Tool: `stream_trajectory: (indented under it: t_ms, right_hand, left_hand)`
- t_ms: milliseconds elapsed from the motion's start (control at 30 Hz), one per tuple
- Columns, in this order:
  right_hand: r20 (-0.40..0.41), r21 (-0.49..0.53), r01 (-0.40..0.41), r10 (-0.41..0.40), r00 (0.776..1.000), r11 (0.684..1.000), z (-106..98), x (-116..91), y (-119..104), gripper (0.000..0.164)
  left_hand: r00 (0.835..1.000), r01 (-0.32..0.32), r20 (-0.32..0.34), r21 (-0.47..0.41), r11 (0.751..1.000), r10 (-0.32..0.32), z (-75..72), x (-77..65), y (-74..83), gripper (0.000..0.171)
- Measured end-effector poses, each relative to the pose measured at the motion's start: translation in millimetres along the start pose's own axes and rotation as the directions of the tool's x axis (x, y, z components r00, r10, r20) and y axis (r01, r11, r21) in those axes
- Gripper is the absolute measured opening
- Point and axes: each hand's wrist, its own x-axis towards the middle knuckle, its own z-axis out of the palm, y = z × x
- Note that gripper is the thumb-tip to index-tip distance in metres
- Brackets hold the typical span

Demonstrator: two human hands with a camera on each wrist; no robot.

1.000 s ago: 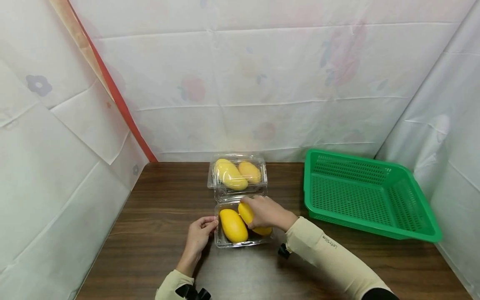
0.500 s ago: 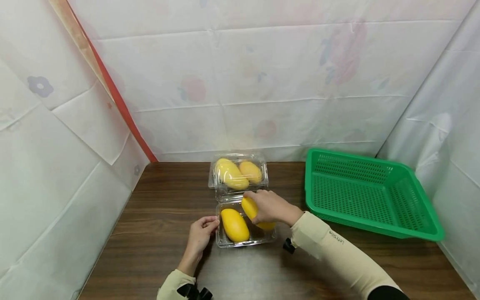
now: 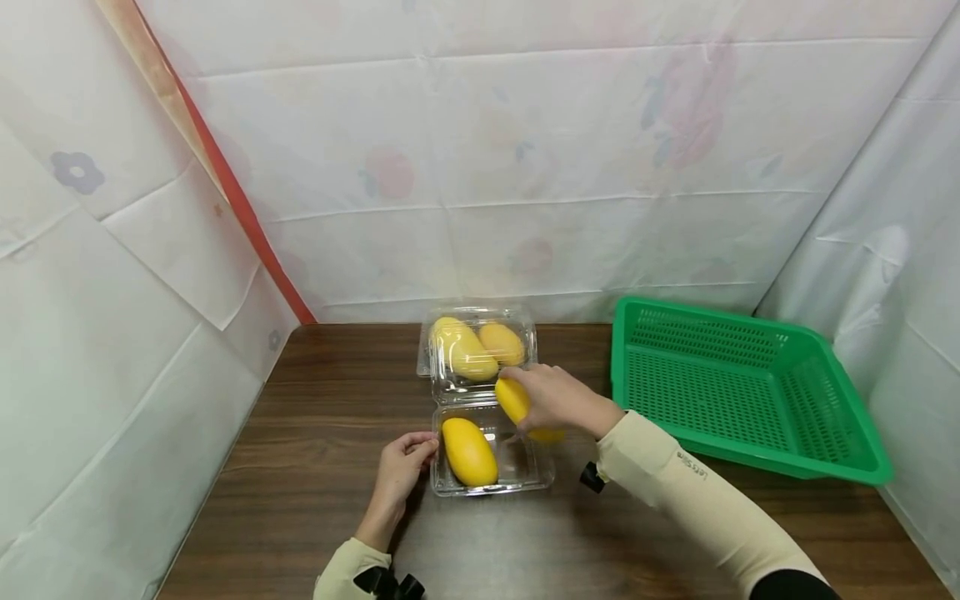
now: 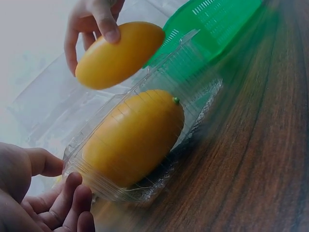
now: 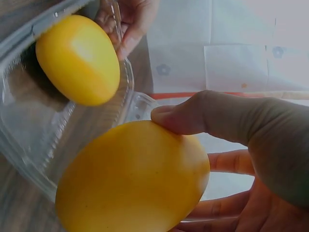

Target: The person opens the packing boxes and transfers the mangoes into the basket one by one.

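My right hand (image 3: 558, 400) grips a yellow mango (image 5: 130, 179) between thumb and fingers, above the right half of a clear plastic clamshell box (image 3: 525, 475). In the left wrist view the held mango (image 4: 120, 55) is up clear of the box wall. Another mango (image 3: 469, 452) lies in the left half of the box, its green stem end (image 4: 176, 100) showing through the plastic. My left hand (image 3: 400, 475) pinches the box's left rim between thumb and fingers. The lid (image 3: 453, 387) is folded back, away from me.
Behind the lid, two more mangoes (image 3: 465, 350) show through clear plastic near the table's back edge. A green slotted basket (image 3: 742, 458) stands at the right. White patterned sheets (image 3: 480, 167) hang behind and at both sides of the brown wooden table (image 3: 322, 400).
My right hand has lifted the mango out of the right half of the box, moving up and slightly rightward. My left hand has stayed at the rim.
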Motion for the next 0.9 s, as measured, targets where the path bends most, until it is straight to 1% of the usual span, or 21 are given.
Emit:
stream_trajectory:
  t_ms: [67, 300, 400, 500, 733, 900]
  right_hand:
    - [-0.005, -0.009, -0.008, 0.008, 1.0, 1.0, -4.4, -0.5, 1.9, 0.077]
    - [-0.017, -0.02, -0.057, 0.057, 0.998, 0.998, -21.2, -4.7, 11.2, 0.076]
    - [-0.013, -0.021, -0.077, 0.077, 0.997, 0.997, -29.7, -6.5, 16.4, 0.077]
    - [-0.01, -0.024, -0.085, 0.084, 0.996, 0.996, -38.3, -9.2, 22.5, 0.077]
    - [-0.036, -0.013, -0.097, 0.096, 0.995, 0.995, -54.5, -19.3, 39.5, 0.076]
    - [-0.013, 0.018, -0.096, 0.097, 0.995, 0.995, -63.2, -25.9, 46.8, 0.075]
  left_hand:
    - [1.0, -0.002, -0.007, 0.0, 1.0, 0.002, 0.4, -0.3, 0.4, 0.025]
    - [0.999, 0.049, 0.002, -0.056, 0.997, -0.049, 1.9, -0.6, -0.6, 0.026]
    - [0.999, 0.054, 0.007, -0.074, 0.996, -0.053, 1.5, -0.5, -0.5, 0.027]
    - [0.998, 0.056, 0.017, -0.088, 0.995, -0.055, 0.7, -0.9, -0.6, 0.028]
    - [0.997, 0.073, 0.049, -0.133, 0.988, -0.067, 0.3, -1.1, 0.4, 0.028]
    - [0.996, 0.078, 0.049, -0.142, 0.987, -0.072, -1.7, -3.4, -0.6, 0.028]
